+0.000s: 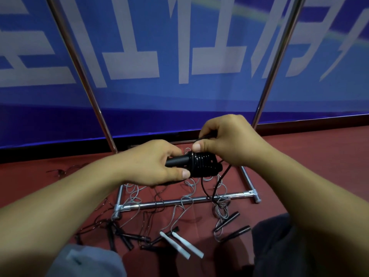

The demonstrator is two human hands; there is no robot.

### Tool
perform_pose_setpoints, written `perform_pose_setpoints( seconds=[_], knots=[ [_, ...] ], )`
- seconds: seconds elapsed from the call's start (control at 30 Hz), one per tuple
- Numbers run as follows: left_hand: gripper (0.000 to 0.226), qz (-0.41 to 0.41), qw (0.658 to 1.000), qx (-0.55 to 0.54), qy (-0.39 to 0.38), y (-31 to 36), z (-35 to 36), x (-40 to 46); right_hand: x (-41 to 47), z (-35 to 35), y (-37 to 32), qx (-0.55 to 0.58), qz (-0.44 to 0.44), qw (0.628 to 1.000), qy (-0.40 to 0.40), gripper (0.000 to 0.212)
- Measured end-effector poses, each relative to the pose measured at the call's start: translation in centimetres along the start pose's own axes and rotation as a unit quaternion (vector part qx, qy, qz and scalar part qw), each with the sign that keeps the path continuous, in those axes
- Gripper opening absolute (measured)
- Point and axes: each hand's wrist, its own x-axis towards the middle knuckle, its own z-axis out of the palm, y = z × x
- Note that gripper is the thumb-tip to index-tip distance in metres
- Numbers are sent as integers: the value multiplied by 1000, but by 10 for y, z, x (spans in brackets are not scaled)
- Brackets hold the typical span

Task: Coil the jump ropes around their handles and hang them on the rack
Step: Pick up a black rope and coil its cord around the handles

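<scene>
**Colours on the floor and rack**

You hold black handles [180, 163] wound with glossy black rope [203, 163]. Below you, the floor [299, 156] is dull red-brown. The rack [179, 201] is shiny silver metal. Two white handles [186, 244] lie among black handles [232, 224], with thin grey ropes [183, 206] and black ones tangled together. Behind, your banner [139, 100] is blue with large pale grey-white lettering.

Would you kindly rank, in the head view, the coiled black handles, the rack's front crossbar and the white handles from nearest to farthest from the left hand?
1. coiled black handles, gripped by the left hand.
2. front crossbar, below it.
3. white handles, lower on the floor.
</scene>
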Motion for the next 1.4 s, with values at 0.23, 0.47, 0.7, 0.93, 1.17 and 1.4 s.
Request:
perform_pose_setpoints(
  seconds=[0.23,0.47,0.7,0.93,1.17,1.4],
  knots=[
    [24,37,999,-7,-32,10,2,-4,10,-4,9,107,12,992,-67,17],
    [16,83,982,-154,-73,19,0,-14,11,-6,10,278,53,952,-118,13],
    [32,100,966,-227,-74,25,6,-16,15,2,9,356,64,925,-119,14],
    [28,82,911,-403,-29,29,-1,-20,18,9,15,377,81,921,-62,23],
    [48,37,883,-466,45,33,0,-15,22,11,8,441,65,894,-53,30],
    [20,21,881,-464,85,39,-5,-15,20,13,6,462,82,882,-37,39]
  ],
)
